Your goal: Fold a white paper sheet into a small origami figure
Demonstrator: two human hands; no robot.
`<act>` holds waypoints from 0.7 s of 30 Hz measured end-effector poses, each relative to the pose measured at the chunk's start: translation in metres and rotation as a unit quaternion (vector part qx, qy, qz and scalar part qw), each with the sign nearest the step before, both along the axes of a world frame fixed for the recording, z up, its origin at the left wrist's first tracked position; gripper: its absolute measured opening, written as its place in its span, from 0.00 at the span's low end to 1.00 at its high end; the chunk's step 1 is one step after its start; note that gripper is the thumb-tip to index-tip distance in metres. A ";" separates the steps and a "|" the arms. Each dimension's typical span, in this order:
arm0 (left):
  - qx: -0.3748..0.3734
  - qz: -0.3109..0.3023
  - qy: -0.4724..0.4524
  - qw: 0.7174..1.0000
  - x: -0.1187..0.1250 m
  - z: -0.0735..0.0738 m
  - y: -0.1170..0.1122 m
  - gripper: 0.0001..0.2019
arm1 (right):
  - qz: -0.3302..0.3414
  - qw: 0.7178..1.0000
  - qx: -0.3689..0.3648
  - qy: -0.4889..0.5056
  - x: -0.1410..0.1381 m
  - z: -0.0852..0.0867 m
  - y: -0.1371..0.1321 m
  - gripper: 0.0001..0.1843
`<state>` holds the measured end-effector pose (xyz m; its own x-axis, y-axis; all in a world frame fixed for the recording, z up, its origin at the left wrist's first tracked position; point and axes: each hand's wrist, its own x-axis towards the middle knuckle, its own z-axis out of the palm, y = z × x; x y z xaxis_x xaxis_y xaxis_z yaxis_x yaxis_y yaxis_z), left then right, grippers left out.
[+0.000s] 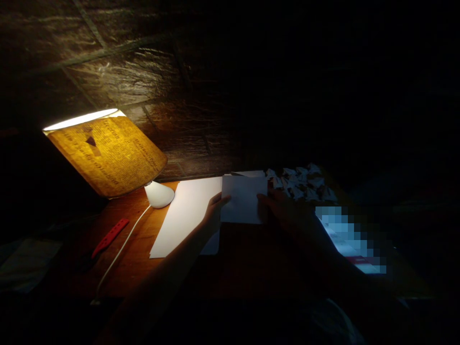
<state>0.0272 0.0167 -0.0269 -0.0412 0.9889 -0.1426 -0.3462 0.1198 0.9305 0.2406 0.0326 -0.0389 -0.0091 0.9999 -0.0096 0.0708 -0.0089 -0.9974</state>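
Note:
Between my two hands is a roughly square sheet of white paper [245, 199], held up above the table. My left hand [214, 207] grips its left edge, with the thumb lying on the front face. On the opposite edge my right hand [266, 203] pinches the paper, mostly in shadow. Under and beside my left forearm lies a stack of larger white sheets [187, 215]. Behind my right hand, several small folded white paper pieces [298, 183] are grouped at the back of the table; their exact shape is hard to make out.
A lit lamp with a newsprint-patterned shade [111, 155] leans at the left, its white cord [124, 244] running forward. Near it lies a red-handled tool [109, 237] on the wooden table [140, 258]. At the right glows a screen [345, 247]. A stone-tiled wall [140, 72] rises behind.

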 end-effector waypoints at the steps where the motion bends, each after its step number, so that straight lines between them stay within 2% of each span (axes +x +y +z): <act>1: -0.001 0.001 0.005 1.000 0.000 -0.001 0.001 0.20 | 0.003 1.000 -0.015 0.013 0.000 0.000 0.000 0.18; 3: -0.001 0.003 0.005 1.000 0.000 -0.003 0.002 0.20 | 0.007 0.998 -0.042 0.051 0.000 0.001 -0.001 0.19; 9: -0.020 -0.027 -0.001 0.999 -0.003 -0.006 0.005 0.21 | 0.034 0.990 -0.049 0.126 0.002 0.001 0.001 0.22; 12: -0.006 -0.042 -0.019 0.999 -0.005 -0.009 0.008 0.19 | 0.001 0.992 -0.045 0.114 0.003 -0.003 0.004 0.18; 16: 0.046 -0.012 -0.087 0.995 -0.004 -0.009 0.009 0.16 | -0.037 0.985 -0.061 0.159 0.002 -0.005 0.007 0.18; 18: 0.075 -0.025 -0.106 0.991 -0.004 -0.006 0.007 0.21 | -0.014 0.974 -0.076 0.212 0.001 -0.003 0.006 0.20; 21: 0.097 -0.080 -0.108 0.986 -0.003 -0.001 0.002 0.33 | 0.024 0.959 -0.096 0.265 -0.002 0.001 0.005 0.21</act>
<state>0.0244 0.0187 -0.0275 0.1286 0.9898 0.0620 -0.5305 0.0158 0.8475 0.2390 0.0374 -0.0376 -0.1087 0.9786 -0.1745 -0.4417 -0.2048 -0.8735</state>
